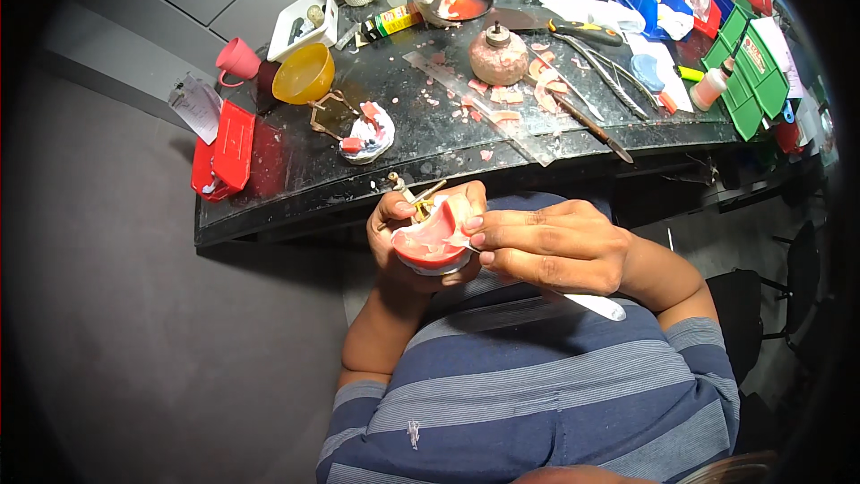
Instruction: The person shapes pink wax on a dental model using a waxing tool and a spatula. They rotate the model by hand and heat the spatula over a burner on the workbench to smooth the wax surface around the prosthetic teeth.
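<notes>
My left hand (385, 237) is closed round a dental cast (436, 270) with a white plaster base. Pink wax (428, 240) covers its top in an arch, with a redder rim along the front. A small brass-coloured articulator frame (419, 206) sticks up behind it, beside my left thumb. In my right hand (564, 246) is a slim carving tool with a white handle (598, 306), held like a pen. Its thin tip meets the right side of the wax, where a thin flap lifts near my fingertips. My right fingers partly hide the tool and that edge.
On the black bench stand another cast (367, 139) with red wax, a yellow bowl (305, 74), a glass burner (498, 56) and a dark pan (468, 5). A clear ruler (479, 108), a wooden-handled knife (596, 130), pliers (609, 72) and wax scraps lie about. Bins (743, 72) line the right.
</notes>
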### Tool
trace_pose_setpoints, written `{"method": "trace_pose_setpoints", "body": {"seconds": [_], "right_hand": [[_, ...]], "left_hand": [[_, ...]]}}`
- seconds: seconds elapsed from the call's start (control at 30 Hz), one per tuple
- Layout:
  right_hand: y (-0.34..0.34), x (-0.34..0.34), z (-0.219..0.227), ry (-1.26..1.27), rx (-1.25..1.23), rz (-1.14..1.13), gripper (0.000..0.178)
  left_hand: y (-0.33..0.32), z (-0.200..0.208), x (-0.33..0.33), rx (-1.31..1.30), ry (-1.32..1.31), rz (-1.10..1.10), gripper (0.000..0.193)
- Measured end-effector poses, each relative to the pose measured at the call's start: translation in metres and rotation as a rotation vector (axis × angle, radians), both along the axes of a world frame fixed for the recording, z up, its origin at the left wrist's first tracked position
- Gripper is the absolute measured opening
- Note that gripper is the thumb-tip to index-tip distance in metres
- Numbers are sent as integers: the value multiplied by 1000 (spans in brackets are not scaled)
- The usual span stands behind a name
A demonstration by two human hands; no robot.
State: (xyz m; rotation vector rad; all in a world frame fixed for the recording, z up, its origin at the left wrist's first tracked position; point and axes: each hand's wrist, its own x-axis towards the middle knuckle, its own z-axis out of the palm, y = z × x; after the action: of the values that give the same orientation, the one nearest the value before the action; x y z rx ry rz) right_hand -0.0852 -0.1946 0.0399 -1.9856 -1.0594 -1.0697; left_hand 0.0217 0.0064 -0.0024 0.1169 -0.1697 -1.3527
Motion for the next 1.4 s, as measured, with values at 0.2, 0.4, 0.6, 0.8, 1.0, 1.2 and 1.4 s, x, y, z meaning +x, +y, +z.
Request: {"method": "trace_pose_setpoints", "body": {"seconds": [0.2, 0.4, 0.6, 0.8, 1.0, 1.2, 1.4], "right_hand": [[1, -1, 0, -3, 16, 6, 24], [1, 0, -1, 16, 21, 5, 21], [-2, -2, 0, -22, -28, 25, 22], [-11, -1, -1, 84, -11, 20, 27], [-9, -13, 12, 209, 79, 86, 36], [0, -14, 8, 123, 17, 135, 28], [3, -10, 8, 40, 7, 93, 23]], "left_hand": [[0, 6, -2, -19, 59, -41, 55], [1, 0, -1, -25, 110, -87, 50], [2, -1, -4, -20, 107, -121, 57], [17, -19, -3, -163, 127, -206, 76], [11, -19, 6, -106, 42, -179, 72], [3, -3, -4, 8, 94, -171, 63], [-2, 9, -12, -62, 155, -165, 62]]}}
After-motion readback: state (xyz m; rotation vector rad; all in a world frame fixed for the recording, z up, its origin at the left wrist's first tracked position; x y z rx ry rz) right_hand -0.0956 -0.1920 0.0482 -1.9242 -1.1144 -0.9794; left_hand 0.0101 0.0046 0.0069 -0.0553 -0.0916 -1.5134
